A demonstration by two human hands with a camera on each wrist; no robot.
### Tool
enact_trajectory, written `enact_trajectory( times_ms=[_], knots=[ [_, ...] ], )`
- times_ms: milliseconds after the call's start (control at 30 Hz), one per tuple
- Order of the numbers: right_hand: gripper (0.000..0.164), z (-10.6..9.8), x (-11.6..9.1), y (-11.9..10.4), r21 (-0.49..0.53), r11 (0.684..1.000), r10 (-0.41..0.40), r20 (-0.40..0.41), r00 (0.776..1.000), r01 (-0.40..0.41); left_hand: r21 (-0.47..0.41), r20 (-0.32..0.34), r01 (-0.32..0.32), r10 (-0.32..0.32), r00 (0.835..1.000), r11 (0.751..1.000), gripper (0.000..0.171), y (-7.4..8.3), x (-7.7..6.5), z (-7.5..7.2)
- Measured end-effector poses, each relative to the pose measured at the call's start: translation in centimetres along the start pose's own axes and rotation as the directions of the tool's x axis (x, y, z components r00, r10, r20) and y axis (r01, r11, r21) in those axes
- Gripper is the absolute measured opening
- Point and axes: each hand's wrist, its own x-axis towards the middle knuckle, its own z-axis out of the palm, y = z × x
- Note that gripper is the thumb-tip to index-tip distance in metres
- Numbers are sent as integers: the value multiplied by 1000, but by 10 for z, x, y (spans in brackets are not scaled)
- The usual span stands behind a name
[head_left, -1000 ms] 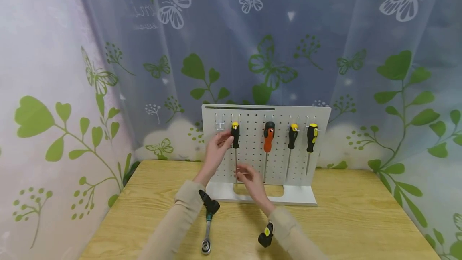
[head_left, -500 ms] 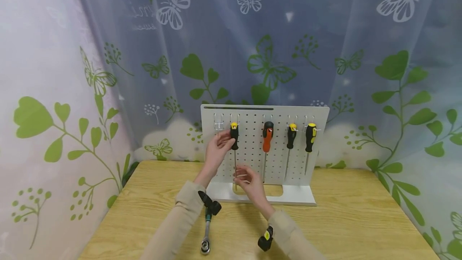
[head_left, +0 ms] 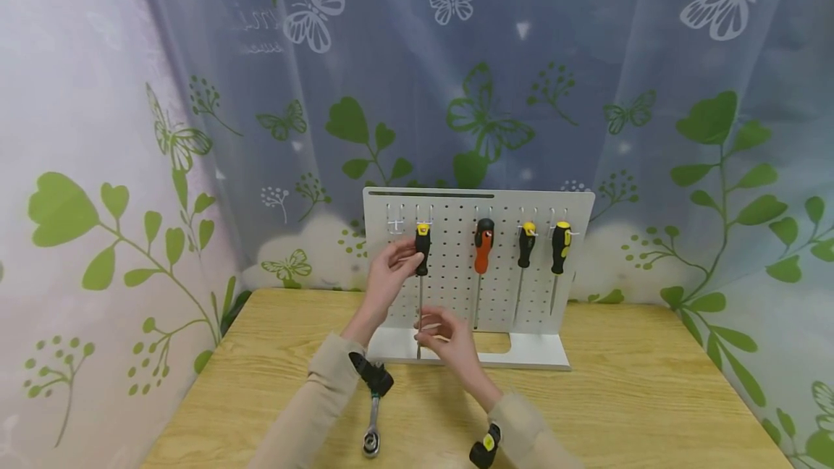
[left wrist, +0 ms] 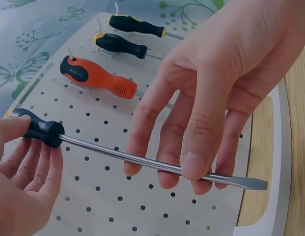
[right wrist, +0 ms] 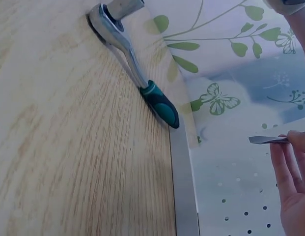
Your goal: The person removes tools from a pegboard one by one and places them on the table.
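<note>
Since everything needs a level base, the wood surface (head_left: 625, 382) carries the lot, w/ the white pegboard (head_left: 453, 259) upright toward its far side; the flat foot (head_left: 541, 352) presumably keeps it from tipping. Tools hang handle-up, prob. for easy grabbing: orange driver (head_left: 483, 253) approx. mid-board, then a black-yellow driver (head_left: 525, 250) and a second black-yellow driver (head_left: 561, 252) at the R end. Slotted screwdriver (head_left: 423, 244) is near-vertical before the board's L part; can't tell if its end is on a hook. Ratchet (right wrist: 134, 66) lies on the surface, grip toward the foot, prob. kept within reach. L hand (head_left: 386, 271) pinches the handle, taking the weight, I'd guess; R hand (head_left: 451, 328) pinches the shaft low down, prob. to steady it. Smallest bits: bare hook (head_left: 395, 226) just beside, and the blade tip (left wrist: 253, 183), poking past the R hand.
</note>
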Motion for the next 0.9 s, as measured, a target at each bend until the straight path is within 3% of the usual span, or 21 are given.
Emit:
enact_trajectory(
  times_ms=[167, 633, 900],
  knots=[
    [43, 0, -7, -8, 51, 999, 10, 37, 999, -12, -12, 11, 8, -8, 1000, 1000, 39, 4, -4, 0],
    [42, -5, -17, -17, 31, 999, 15, 87, 996, -17, -12, 35, 17, -17, 999, 1000, 39, 13, -13, 0],
    [43, -5, -21, -14, 38, 999, 31, 100, 994, -35, -37, 40, 17, -16, 999, 999, 41, 10, -20, -1]
  ],
)
